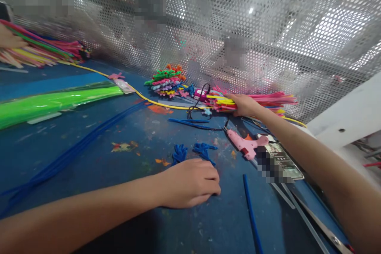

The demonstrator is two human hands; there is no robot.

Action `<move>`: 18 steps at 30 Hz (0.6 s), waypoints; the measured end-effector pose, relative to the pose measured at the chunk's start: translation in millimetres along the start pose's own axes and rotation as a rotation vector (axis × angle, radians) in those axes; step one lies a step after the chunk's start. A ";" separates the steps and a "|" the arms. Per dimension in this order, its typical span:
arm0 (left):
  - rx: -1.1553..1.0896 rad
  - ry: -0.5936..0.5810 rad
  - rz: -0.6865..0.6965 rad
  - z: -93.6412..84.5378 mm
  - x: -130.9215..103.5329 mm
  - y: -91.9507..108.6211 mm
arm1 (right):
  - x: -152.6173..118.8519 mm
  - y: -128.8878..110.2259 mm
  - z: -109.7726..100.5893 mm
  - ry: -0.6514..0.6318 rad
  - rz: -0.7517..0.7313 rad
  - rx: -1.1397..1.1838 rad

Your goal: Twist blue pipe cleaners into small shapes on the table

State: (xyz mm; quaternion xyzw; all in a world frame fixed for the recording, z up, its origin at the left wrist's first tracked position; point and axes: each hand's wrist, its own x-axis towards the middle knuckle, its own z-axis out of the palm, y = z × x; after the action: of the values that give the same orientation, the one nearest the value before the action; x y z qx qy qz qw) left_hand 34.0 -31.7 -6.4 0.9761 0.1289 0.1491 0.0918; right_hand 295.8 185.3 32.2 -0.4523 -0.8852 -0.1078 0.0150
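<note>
My left hand [190, 182] rests on the blue table [98, 166] with its fingers curled under, right behind two small blue twisted pipe-cleaner shapes [193, 152]. Whether it holds anything I cannot tell. My right hand [244, 104] reaches far forward and grips a bundle of pink, yellow and orange pipe cleaners [268, 100] lying near the perforated metal wall. A pink glue gun [245, 144] lies between my two arms, with its black cord [199, 105] looping toward the bundle.
Several long blue pipe cleaners [68, 154] run across the left. A green packet [53, 103], a pile of finished colourful shapes [168, 81], a phone [282, 160], clear glue sticks [306, 222] and another person's hand [10, 39] on a bundle are nearby.
</note>
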 end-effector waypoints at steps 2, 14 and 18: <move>-0.002 0.004 -0.001 0.5 -0.1 -0.1 | 7.8 7.3 -0.9 0.044 0.055 0.111; -0.005 0.027 0.008 3.7 -1.3 0.0 | 1.2 56.4 -35.7 0.199 0.347 0.832; -0.009 0.032 0.007 4.4 -1.6 0.0 | -4.3 64.7 -33.9 0.273 0.397 0.855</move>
State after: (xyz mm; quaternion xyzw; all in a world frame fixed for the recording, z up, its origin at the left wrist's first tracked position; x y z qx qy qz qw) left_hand 33.9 -32.7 -10.9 0.9736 0.1265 0.1655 0.0937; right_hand 347.9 211.7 76.3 -0.5475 -0.7368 0.2120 0.3353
